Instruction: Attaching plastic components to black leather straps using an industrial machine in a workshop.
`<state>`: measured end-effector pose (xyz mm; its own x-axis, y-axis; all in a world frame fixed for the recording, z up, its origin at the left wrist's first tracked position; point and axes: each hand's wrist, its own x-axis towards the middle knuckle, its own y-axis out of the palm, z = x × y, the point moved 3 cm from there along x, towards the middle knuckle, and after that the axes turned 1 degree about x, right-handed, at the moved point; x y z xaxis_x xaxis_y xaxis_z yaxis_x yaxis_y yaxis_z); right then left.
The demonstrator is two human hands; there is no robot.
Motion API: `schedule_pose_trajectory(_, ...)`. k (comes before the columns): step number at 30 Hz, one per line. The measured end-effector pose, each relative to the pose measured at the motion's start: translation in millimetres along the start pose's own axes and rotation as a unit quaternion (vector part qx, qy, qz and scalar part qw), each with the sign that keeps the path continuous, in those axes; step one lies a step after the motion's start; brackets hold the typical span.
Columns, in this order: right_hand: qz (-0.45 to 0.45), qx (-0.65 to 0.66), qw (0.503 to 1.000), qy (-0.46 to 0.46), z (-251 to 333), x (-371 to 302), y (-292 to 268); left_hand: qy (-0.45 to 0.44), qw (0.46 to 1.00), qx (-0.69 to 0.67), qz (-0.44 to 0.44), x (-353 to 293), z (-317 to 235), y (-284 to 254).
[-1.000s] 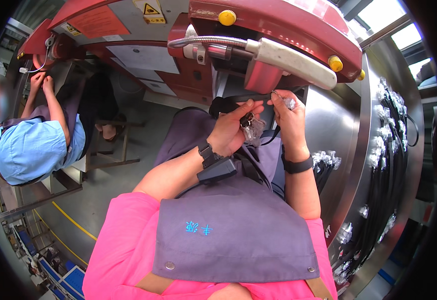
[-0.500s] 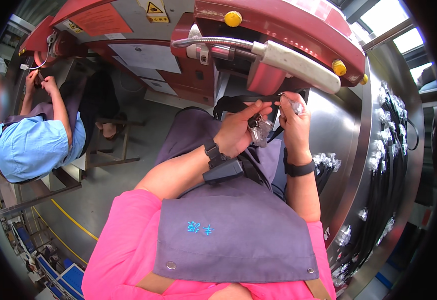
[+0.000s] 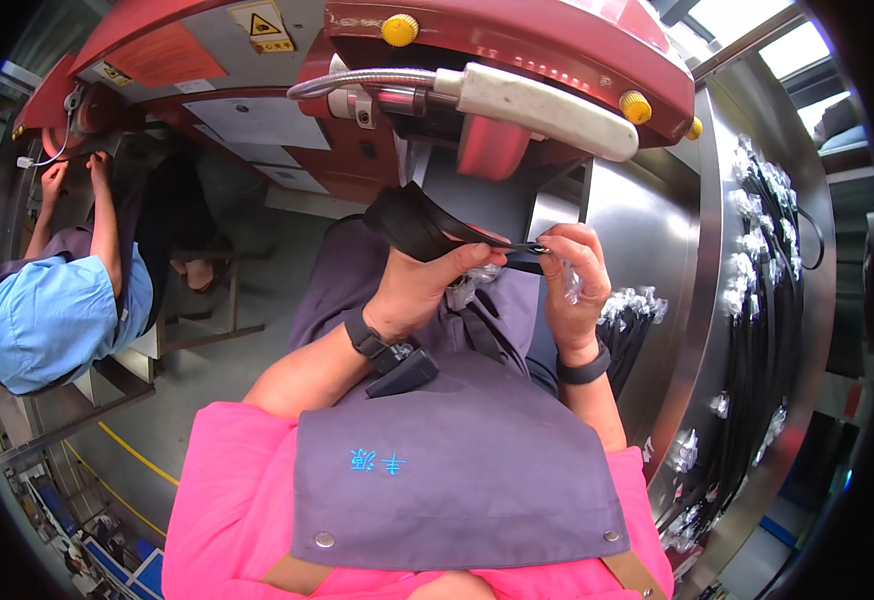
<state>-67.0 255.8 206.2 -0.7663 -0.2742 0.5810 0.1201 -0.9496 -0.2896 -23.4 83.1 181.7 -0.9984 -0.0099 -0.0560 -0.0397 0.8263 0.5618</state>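
Red machines [image 3: 517,45] with glossy, curved housings and ridged yellow knobs [image 3: 400,30] crowd a workshop, their panels bearing a yellow warning label [image 3: 262,22] with a black triangle, an orange sheet [image 3: 172,55] and white papers [image 3: 257,125] whose print is too small to read. Below a red wheel [image 3: 492,150], a person in a pink top [image 3: 232,490] and dark purple-grey apron [image 3: 457,510], its bib stitched with blue characters [image 3: 391,463], holds a flat black strap [image 3: 412,225] above the lap. The left hand [image 3: 402,290] pinches the smooth, folded band under its thumb; the right hand [image 3: 579,310] grasps its narrow, shiny end between thumb and fingers, crinkled clear plastic [image 3: 571,284] showing beside them. At right, more black straps [image 3: 757,350] with plastic-wrapped ends lie along shiny metal worktops [image 3: 647,205]. At far left, a co-worker [image 3: 52,320] in light blue raises both hands to another machine.
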Motion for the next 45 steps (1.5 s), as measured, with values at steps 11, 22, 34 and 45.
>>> schedule_pose_trajectory(11, 0.05, -0.098, 0.993, -0.04, 13, 4, 3, 0.007, 1.0, 0.004, -0.02, -2, 4, -6)
schedule_pose_trajectory(22, 0.006, -0.04, 0.987, 0.153, -17, 13, 19, -0.109, 0.974, -0.18, -0.084, 16, 41, -18)
schedule_pose_trajectory(34, -0.018, 0.022, 0.978, 0.205, -54, 22, 30, -0.135, 0.955, -0.233, -0.123, 31, 48, -17)
schedule_pose_trajectory(45, -0.005, 0.024, 0.976, 0.218, -62, 28, 32, -0.139, 0.953, -0.232, -0.133, 35, 46, -16)
